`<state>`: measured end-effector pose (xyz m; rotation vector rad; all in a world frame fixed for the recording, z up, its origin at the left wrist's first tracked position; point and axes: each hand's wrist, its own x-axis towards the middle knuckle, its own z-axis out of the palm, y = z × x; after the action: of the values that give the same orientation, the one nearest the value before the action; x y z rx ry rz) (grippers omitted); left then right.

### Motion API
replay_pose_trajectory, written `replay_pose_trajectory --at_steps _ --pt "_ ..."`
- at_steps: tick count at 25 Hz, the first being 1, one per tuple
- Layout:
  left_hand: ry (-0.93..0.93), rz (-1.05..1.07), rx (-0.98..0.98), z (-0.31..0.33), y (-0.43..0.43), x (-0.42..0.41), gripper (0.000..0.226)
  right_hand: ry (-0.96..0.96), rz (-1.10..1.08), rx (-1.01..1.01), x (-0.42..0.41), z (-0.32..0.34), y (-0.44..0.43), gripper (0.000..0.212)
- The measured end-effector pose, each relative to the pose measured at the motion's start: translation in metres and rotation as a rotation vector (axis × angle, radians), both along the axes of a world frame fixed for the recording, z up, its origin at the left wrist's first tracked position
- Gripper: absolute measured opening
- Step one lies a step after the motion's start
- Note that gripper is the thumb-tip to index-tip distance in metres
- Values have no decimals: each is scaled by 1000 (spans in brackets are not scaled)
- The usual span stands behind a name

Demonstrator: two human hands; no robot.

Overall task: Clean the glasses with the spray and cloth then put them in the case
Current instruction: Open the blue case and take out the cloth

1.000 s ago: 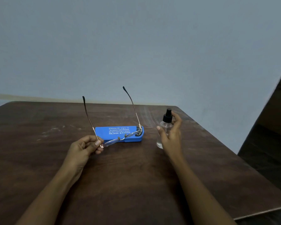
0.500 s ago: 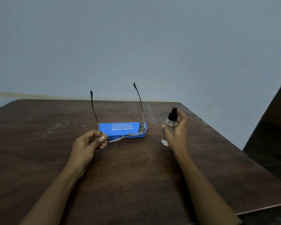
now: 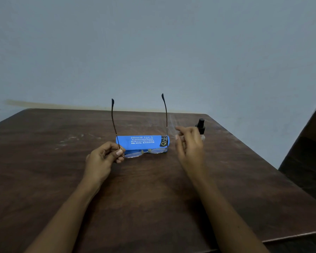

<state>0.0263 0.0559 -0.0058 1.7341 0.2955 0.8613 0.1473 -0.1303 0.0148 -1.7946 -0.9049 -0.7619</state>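
Left hand (image 3: pixel 103 158) — thumb and fingers pinched on the left corner of the glasses (image 3: pixel 144 152), at the hinge of the left arm. Right hand (image 3: pixel 189 145) raised just right of the frame, fingers loosely spread and slightly blurred, holding nothing; contact with anything cannot be told. Glasses held low over the table (image 3: pixel 44 170), lenses toward the viewer and nearly level, both arms unfolded and pointing up and away. Thin metal rim, clear lenses, small nose pads at the bridge; arms slender, brownish along the shaft, ending in dark tips that stand out against the wall (image 3: pixel 153 52). Just behind the lenses, a blue case (image 3: pixel 140 141) lying closed and lengthwise on the table, pale lettering on its upper face, small dark emblem at its right end; right arm of the glasses rising in front of that end. Behind the right hand and mostly hidden by it, a clear spray bottle (image 3: pixel 201 127) with a black cap, upright on the table — near the case, apart from it. Table dark brown wood, scuffed with pale marks.
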Motion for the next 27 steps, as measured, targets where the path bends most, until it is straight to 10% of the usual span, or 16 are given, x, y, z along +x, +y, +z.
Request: replay_pose_trajectory --at_steps 27 --pt "74 124 224 3 -5 -14 19 770 433 231 -5 -22 -4 37"
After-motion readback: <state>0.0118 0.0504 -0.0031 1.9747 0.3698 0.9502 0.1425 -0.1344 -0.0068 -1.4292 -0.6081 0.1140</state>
